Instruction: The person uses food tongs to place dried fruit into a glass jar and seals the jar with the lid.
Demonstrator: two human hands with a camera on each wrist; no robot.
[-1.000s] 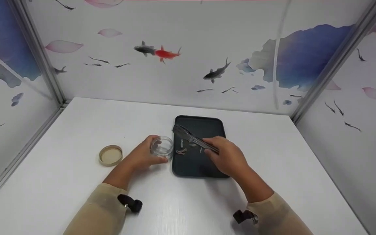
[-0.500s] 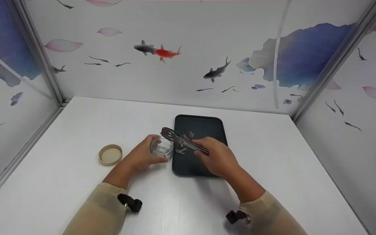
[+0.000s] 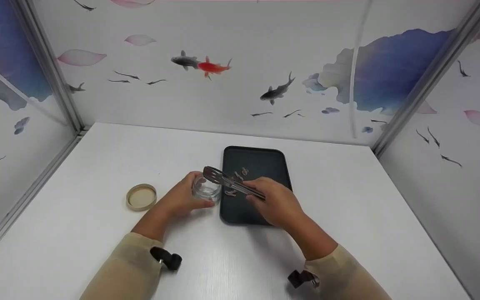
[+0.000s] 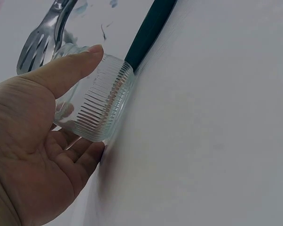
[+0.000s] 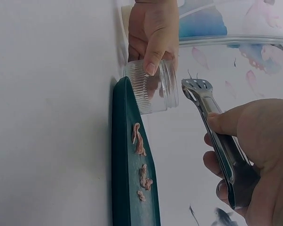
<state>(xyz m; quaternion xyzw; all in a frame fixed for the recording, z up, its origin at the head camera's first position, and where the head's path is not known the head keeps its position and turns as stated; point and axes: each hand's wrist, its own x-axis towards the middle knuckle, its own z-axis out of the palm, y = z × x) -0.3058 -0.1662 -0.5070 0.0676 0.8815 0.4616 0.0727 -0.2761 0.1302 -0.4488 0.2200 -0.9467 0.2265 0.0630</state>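
Observation:
My left hand (image 3: 183, 196) holds a clear glass jar (image 4: 104, 89) with ribbed sides, thumb on one side and fingers on the other. The jar (image 3: 207, 189) stands uncovered against the left edge of a dark green tray (image 3: 256, 160). My right hand (image 3: 275, 200) grips metal tongs (image 5: 221, 141) by their arms. The slotted heads of the tongs are close together, just over the jar's mouth. Several small, curled, pinkish-brown strips (image 5: 138, 139) lie on the tray, partly behind the tongs in the head view.
A round beige lid (image 3: 141, 198) lies on the white table (image 3: 206, 266), left of the left hand. Walls (image 3: 231, 108) printed with fish and petals enclose the table at the back and both sides.
The right hand has carried the tongs leftward from over the tray to the jar's mouth, then dipped them slightly. The left hand and jar have stayed in place.

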